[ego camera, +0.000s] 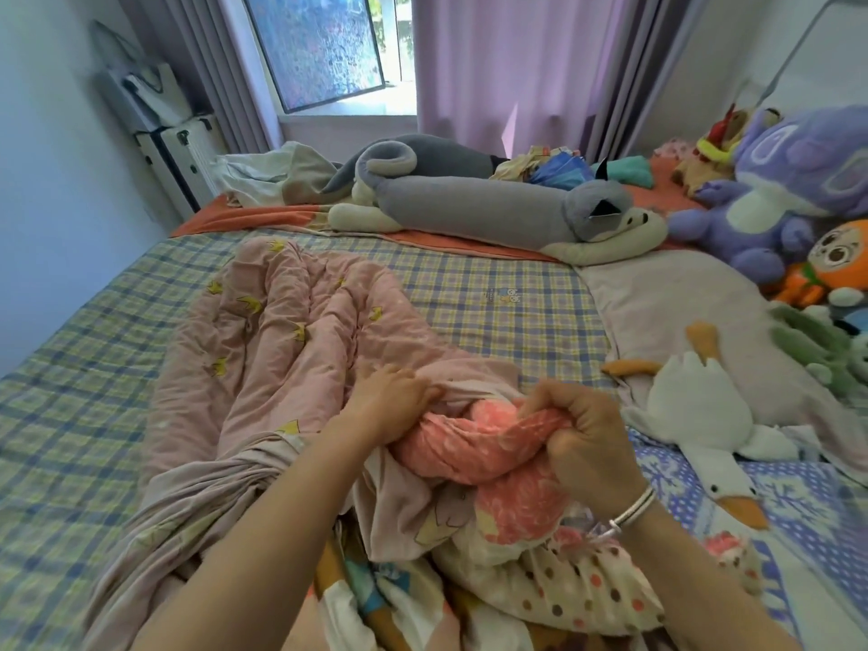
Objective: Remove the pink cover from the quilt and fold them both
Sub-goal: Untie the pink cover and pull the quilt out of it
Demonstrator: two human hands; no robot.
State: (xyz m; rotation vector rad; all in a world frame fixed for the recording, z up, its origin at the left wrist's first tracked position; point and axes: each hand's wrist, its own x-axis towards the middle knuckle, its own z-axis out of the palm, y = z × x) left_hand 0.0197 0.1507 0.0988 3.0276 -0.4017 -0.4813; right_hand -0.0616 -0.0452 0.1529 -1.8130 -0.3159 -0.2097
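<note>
The pink cover (282, 331) with little yellow crowns lies bunched up in the middle of the checked bed (469, 293). At its near end the orange quilt (469, 448) with white spots pokes out of the cover. The left hand (390, 401) has its fingers curled tight on the edge of the cover. The right hand (582, 439) is a fist squeezing the quilt. A white goose toy (704, 406) lies just to the right.

A long grey plush (469, 199) lies far across the bed (70, 368), a white goose plush (700, 406) at right; perhaps a suitcase (183, 152) stands beside a curtain (216, 86).
</note>
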